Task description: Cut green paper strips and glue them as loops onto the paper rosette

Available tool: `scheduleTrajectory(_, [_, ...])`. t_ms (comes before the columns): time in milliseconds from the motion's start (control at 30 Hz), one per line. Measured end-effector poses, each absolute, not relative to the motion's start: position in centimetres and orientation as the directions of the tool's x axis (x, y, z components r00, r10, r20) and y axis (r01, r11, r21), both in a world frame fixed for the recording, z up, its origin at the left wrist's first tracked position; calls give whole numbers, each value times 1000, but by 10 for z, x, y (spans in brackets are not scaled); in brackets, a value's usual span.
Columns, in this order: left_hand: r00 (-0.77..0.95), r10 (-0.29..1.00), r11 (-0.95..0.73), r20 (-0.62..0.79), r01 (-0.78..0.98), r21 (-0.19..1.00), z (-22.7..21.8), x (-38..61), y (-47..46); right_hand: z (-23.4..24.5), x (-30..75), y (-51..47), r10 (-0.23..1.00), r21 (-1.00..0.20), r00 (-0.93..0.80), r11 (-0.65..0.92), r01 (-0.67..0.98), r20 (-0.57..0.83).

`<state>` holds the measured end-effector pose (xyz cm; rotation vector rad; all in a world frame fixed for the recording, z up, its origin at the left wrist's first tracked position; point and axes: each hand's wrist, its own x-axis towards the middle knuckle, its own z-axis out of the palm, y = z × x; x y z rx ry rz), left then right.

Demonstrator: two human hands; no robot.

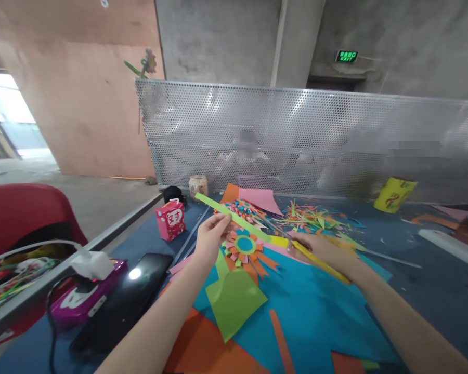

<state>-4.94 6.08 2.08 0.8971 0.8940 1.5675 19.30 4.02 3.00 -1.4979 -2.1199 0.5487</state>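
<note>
My left hand (212, 228) pinches a light green paper strip (251, 228), which slants down to the right. In my right hand (315, 248) is a pair of yellow-handled scissors (327, 267), their grey blades pointing to the upper left beside the strip's lower end. Whether the blades touch the strip I cannot tell. Below and between the hands lies a layered paper flower (245, 244) with a blue centre, green ring and orange fringe. A green paper square (236, 301) rests nearer to me on a large blue sheet (315, 311).
Behind the hands are piles of cut paper bits (245, 209) and shreds (312, 215). A pink box (170, 221), a phone (125, 298) and a purple power strip (88, 298) sit left. A yellow can (394, 195) stands right, before a perforated metal screen (226, 124).
</note>
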Motion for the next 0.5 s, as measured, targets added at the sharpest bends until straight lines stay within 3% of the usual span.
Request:
scheduleTrajectory(267, [-134,988,-137,82,-476,869,21,-53,66,13,212,39,904,-742,-421,233,629,-73])
scheduleTrajectory(500, [-161,983,-154,92,-429,890,18,-51,69,15,213,30,867,-777,-469,176,604,-169])
